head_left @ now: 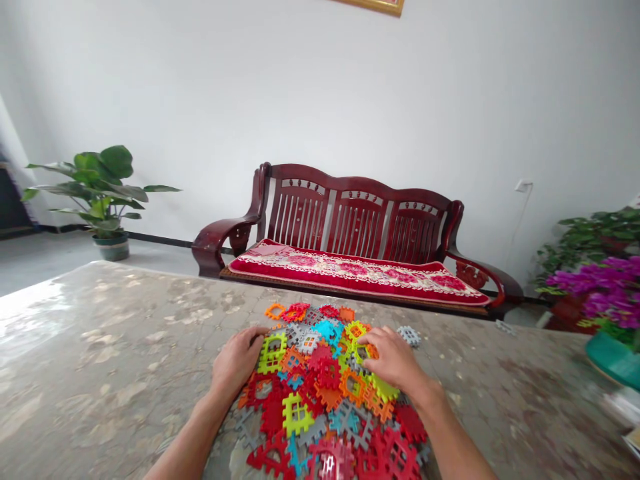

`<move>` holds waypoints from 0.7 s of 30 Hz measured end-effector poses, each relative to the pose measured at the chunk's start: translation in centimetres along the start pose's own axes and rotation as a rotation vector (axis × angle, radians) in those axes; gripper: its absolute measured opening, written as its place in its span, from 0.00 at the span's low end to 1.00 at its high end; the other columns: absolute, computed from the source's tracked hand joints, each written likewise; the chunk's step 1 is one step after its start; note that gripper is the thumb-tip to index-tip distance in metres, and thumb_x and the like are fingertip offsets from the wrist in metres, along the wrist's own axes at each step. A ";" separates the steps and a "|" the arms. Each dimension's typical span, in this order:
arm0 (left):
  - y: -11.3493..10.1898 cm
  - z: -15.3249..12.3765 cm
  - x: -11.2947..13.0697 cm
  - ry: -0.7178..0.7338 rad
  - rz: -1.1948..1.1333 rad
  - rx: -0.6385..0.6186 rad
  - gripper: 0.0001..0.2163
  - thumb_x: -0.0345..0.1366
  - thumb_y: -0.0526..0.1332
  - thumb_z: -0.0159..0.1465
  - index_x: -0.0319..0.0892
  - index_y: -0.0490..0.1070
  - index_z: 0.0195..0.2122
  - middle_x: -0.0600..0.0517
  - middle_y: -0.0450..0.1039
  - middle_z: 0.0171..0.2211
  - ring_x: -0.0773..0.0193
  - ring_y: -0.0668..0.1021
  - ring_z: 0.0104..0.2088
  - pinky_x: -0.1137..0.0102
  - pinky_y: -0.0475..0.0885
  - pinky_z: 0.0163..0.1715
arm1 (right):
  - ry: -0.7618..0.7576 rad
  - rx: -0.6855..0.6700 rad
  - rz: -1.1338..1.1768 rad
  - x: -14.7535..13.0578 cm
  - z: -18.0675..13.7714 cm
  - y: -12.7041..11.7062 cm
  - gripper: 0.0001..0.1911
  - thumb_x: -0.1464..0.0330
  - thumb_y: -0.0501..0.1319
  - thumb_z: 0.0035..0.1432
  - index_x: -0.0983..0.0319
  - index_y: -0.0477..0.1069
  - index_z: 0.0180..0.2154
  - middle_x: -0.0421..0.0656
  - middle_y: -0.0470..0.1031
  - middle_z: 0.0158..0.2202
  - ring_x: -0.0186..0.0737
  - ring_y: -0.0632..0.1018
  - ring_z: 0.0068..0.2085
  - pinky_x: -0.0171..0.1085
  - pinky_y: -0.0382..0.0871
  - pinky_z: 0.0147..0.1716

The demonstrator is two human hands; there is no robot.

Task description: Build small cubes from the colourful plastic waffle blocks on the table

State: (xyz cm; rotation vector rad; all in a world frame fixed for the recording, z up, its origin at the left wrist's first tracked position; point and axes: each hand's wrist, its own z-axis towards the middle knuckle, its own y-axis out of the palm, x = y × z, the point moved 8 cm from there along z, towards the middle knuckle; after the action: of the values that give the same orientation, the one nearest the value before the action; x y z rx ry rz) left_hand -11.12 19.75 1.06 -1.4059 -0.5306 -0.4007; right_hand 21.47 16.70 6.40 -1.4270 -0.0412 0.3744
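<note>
A pile of flat, square interlocking plastic tiles (325, 393) in red, orange, lime green, blue and grey lies on the table (100, 347) in front of me. My left hand (236, 360) rests at the pile's left edge, fingers curled against a lime green tile (273, 351). My right hand (393, 360) lies on top of the pile's right side, fingers bent over an orange tile (370, 349) and a lime green one. Whether either hand actually grips a tile is not clear.
The table has a glossy marbled beige top. Behind it stands a dark red wooden bench (345, 233) with a red cushion. A potted green plant (103, 197) is far left. Purple flowers in a teal pot (613, 307) sit at the table's right edge.
</note>
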 end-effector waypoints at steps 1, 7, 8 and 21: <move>0.0 0.0 0.0 -0.002 0.002 0.004 0.17 0.41 0.49 0.64 0.52 0.76 0.45 0.55 0.78 0.47 0.60 0.78 0.47 0.71 0.68 0.42 | -0.005 -0.015 -0.020 0.0 0.0 0.3 0.18 0.70 0.64 0.47 0.52 0.76 0.43 0.39 0.77 0.44 0.43 0.72 0.46 0.38 0.60 0.46; -0.2 -0.1 0.1 -0.010 0.004 0.005 0.17 0.41 0.48 0.64 0.52 0.76 0.45 0.54 0.78 0.47 0.60 0.78 0.47 0.70 0.68 0.43 | -0.012 0.027 0.037 0.4 0.3 1.5 0.14 0.72 0.61 0.53 0.55 0.75 0.42 0.40 0.77 0.43 0.41 0.73 0.47 0.37 0.60 0.47; -0.3 -0.1 0.2 -0.008 0.006 0.006 0.17 0.41 0.48 0.64 0.52 0.76 0.45 0.54 0.78 0.48 0.60 0.78 0.47 0.70 0.68 0.44 | -0.006 0.056 0.062 0.5 0.3 1.5 0.14 0.72 0.60 0.54 0.55 0.75 0.42 0.40 0.76 0.44 0.40 0.73 0.47 0.36 0.60 0.48; -0.3 -0.2 0.2 -0.004 0.001 0.019 0.17 0.41 0.49 0.64 0.52 0.76 0.45 0.55 0.79 0.47 0.60 0.78 0.47 0.71 0.69 0.42 | 0.102 -0.057 -0.113 -0.5 -0.5 0.9 0.05 0.65 0.63 0.52 0.56 0.77 0.32 0.40 0.77 0.36 0.40 0.76 0.40 0.34 0.61 0.36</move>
State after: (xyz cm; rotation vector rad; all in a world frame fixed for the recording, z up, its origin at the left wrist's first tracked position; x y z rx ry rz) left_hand -11.13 19.57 1.35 -1.3890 -0.5357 -0.3917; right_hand 20.93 16.21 5.56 -1.4913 -0.0498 0.2083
